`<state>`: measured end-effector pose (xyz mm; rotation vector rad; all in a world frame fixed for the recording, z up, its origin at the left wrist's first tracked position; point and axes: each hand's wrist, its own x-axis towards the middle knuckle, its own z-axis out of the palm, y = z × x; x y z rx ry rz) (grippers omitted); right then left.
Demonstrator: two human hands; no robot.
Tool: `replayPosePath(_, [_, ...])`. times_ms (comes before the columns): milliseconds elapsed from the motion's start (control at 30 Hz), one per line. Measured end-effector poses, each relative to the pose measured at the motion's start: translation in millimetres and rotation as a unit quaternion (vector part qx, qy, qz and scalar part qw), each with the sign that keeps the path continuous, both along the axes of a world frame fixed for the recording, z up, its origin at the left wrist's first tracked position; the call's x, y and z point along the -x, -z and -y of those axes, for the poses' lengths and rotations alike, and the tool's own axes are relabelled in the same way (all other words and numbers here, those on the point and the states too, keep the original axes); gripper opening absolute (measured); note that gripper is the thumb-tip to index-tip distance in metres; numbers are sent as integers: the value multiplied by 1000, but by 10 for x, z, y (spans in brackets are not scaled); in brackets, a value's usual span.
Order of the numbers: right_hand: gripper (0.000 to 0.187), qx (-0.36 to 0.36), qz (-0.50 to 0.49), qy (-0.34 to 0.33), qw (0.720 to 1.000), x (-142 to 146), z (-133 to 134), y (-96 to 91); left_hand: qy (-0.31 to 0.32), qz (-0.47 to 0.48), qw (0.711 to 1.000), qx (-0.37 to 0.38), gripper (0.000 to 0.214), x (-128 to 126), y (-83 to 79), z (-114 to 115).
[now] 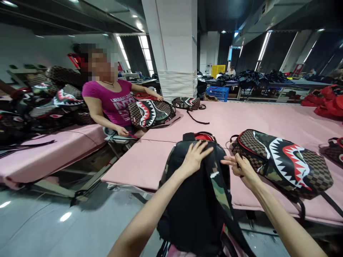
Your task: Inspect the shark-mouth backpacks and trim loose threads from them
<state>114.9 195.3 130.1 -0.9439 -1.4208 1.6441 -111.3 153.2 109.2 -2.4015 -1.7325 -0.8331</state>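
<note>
A black backpack (187,203) leans against the pink table's near edge, its back panel facing me and its top resting over the edge. A camouflage-patterned shoulder strap (219,187) runs down its right side. My left hand (195,157) lies on the upper back panel with its fingers spread, touching the top of the strap. Just off the bag's right edge, my right hand (242,169) has its fingers stretched toward the bag and nothing visible in them. Red lining (205,136) shows at the bag's top.
On the pink table (257,114), a checkered shark-mouth backpack (286,164) lies to the right. Across the table, a person in a purple shirt (115,100) touches another such backpack (152,113). A smaller bag (186,103) lies beyond. More bags are piled at left; a white pillar (171,43) stands behind.
</note>
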Motion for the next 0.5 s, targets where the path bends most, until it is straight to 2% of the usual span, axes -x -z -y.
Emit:
replayPosePath(67, [59,-12,43,34,998,72,62,135,11,-28,1000,-1,68,-72,144,197])
replayPosePath(133, [47,-76,90,68,991,176,127,257,33,-26,999,3,60,-91,260,381])
replayPosePath(200, [34,-149,127,73,978,263,193,362,33,13,999,1,45,16,278,488])
replayPosePath(233, [32,-172,139,63,973,287,230,407,8,57,998,-4,38,122,243,496])
replayPosePath(300, [31,-180,151,34,971,294,317,478,-101,203,974,-11,28,409,101,408])
replayPosePath(367, [30,-165,143,4,976,259,416,520,-227,367,902,13,29,705,-82,199])
replayPosePath(433, [30,-148,122,-18,981,207,506,534,-244,411,876,62,34,899,-230,-72])
replayPosePath(500, [32,-131,106,-18,986,157,568,526,-217,439,864,116,42,941,-302,-323])
